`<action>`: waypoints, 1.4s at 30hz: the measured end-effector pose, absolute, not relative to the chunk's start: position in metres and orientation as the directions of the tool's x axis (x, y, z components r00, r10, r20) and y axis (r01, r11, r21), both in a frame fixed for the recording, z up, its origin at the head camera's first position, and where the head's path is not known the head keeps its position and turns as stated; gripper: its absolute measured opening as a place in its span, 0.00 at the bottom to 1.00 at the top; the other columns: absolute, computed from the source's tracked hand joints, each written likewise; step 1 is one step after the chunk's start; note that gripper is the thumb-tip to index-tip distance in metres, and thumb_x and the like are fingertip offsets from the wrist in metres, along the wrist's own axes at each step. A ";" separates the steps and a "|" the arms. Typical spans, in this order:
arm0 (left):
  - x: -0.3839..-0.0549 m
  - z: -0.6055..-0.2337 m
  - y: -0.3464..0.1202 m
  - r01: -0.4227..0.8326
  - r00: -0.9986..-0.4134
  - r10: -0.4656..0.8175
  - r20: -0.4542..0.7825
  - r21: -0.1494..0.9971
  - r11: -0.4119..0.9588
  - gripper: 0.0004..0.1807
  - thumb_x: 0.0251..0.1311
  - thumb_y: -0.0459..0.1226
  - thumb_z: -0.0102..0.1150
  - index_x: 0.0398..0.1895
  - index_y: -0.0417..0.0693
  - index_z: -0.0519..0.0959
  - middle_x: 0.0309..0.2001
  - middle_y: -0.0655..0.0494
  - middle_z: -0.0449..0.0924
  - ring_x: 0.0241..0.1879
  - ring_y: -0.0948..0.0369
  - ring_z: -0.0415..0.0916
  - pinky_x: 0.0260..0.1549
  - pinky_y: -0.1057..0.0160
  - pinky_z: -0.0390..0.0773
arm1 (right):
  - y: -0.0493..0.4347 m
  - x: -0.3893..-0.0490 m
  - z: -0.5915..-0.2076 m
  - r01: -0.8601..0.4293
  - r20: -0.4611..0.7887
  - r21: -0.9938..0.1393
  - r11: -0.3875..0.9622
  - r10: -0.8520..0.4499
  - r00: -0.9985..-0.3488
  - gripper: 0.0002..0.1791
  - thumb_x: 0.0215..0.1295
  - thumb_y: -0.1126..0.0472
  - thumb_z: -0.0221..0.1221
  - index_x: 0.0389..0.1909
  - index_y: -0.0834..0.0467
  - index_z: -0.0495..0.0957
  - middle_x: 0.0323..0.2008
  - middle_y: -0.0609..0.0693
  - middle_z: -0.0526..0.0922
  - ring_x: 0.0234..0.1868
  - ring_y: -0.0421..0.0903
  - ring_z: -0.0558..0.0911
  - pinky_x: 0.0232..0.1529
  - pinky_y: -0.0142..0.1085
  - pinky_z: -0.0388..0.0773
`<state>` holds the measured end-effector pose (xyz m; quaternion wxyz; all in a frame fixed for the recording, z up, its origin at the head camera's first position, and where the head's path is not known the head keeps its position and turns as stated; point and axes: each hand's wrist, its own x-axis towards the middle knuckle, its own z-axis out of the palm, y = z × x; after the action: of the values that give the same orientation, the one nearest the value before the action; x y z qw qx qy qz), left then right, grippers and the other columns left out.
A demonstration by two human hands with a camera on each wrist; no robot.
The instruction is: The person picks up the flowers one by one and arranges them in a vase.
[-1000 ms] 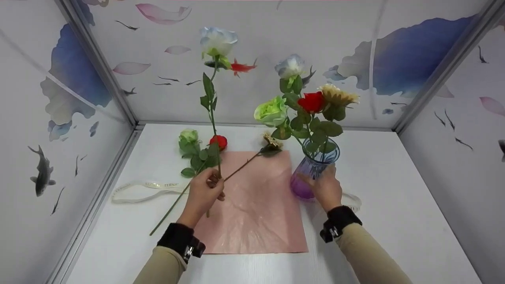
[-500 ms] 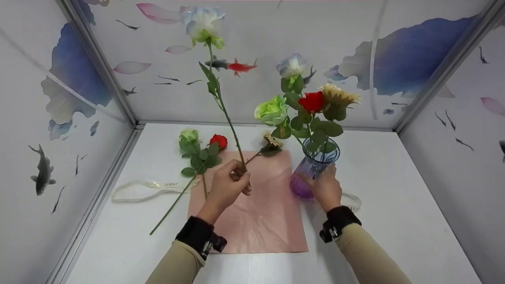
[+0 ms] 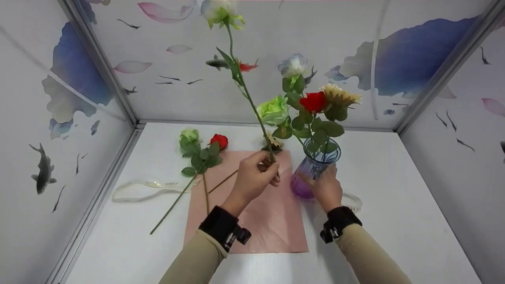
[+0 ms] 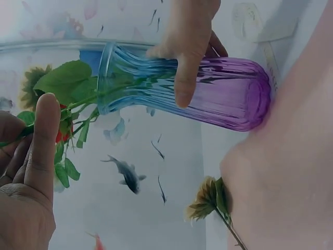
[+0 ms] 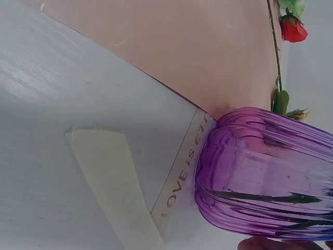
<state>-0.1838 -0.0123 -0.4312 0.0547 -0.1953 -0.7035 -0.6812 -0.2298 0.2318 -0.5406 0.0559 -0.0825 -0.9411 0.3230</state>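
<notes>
My left hand (image 3: pixel 256 177) pinches the lower stem of a pale white-blue rose (image 3: pixel 223 14), whose bloom is partly cut off at the top of the head view. That stem leans up and left, away from the vase. With its thumb and fingers spread around the glass, my right hand (image 3: pixel 328 189) grips a blue-to-purple ribbed vase (image 4: pixel 234 94). Out of the vase rise a white-blue rose (image 3: pixel 292 66), a green rose (image 3: pixel 273 111), a red rose (image 3: pixel 313 101) and a yellow flower (image 3: pixel 340 96). Cut stems (image 5: pixel 260 197) show through the purple glass.
A pink wrapping sheet (image 3: pixel 272 228) lies mid-table. At its left lie a green rose (image 3: pixel 189 136) and a red rose (image 3: pixel 219 141); a yellow flower (image 4: pixel 203 200) lies at its far edge. Cream lettered ribbon (image 3: pixel 134 199) runs out on both sides. Printed panels (image 3: pixel 165 98) wall the table.
My left hand has carried the white-blue rose to the right, toward the vase, and its stem now tilts left. My right hand and the vase have stayed in place.
</notes>
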 end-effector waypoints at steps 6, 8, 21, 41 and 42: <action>-0.191 -0.421 0.008 0.398 -0.903 0.208 0.376 0.915 0.072 0.03 0.68 0.29 0.62 0.37 0.36 0.81 0.30 0.44 0.84 0.22 0.51 0.85 0.24 0.60 0.85 | 0.233 -0.230 -0.540 0.115 0.069 -0.593 0.797 0.193 -0.979 0.70 0.58 0.27 0.64 0.73 0.79 0.44 0.58 0.78 0.70 0.45 0.78 0.81 0.44 0.65 0.79; -0.193 -0.419 0.014 0.418 -0.895 0.214 0.391 0.903 0.096 0.03 0.68 0.29 0.62 0.36 0.37 0.81 0.30 0.44 0.84 0.22 0.53 0.85 0.24 0.62 0.85 | 0.233 -0.230 -0.540 0.121 0.062 -0.593 0.796 0.195 -0.979 0.70 0.57 0.27 0.64 0.73 0.79 0.44 0.59 0.78 0.69 0.47 0.78 0.81 0.45 0.65 0.79; -0.221 -0.405 0.039 0.355 -0.925 0.209 0.319 0.919 0.172 0.05 0.70 0.30 0.60 0.36 0.36 0.80 0.33 0.45 0.84 0.25 0.59 0.85 0.26 0.66 0.84 | 0.234 -0.230 -0.540 0.139 0.039 -0.636 0.759 0.212 -0.977 0.66 0.57 0.29 0.67 0.73 0.74 0.47 0.59 0.75 0.71 0.51 0.77 0.80 0.49 0.65 0.78; -0.254 -0.402 0.059 0.225 -0.968 0.174 0.182 0.936 0.270 0.06 0.71 0.34 0.61 0.37 0.40 0.82 0.36 0.44 0.84 0.31 0.53 0.87 0.28 0.68 0.84 | 0.234 -0.230 -0.539 0.146 -0.006 -0.700 0.700 0.198 -0.980 0.65 0.55 0.28 0.68 0.74 0.68 0.46 0.63 0.71 0.69 0.57 0.72 0.80 0.55 0.63 0.77; -0.255 -0.402 0.059 0.228 -0.968 0.172 0.185 0.931 0.284 0.06 0.71 0.34 0.61 0.37 0.41 0.82 0.36 0.44 0.84 0.31 0.52 0.87 0.27 0.68 0.83 | 0.234 -0.229 -0.539 0.149 -0.011 -0.702 0.697 0.199 -0.980 0.66 0.55 0.28 0.68 0.74 0.68 0.46 0.63 0.71 0.69 0.57 0.71 0.79 0.56 0.63 0.77</action>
<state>-0.2554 0.0595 -0.4024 0.0239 -0.1251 -0.8010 -0.5850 -0.2294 0.2338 -0.5388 0.0327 -0.0945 -0.9204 0.3779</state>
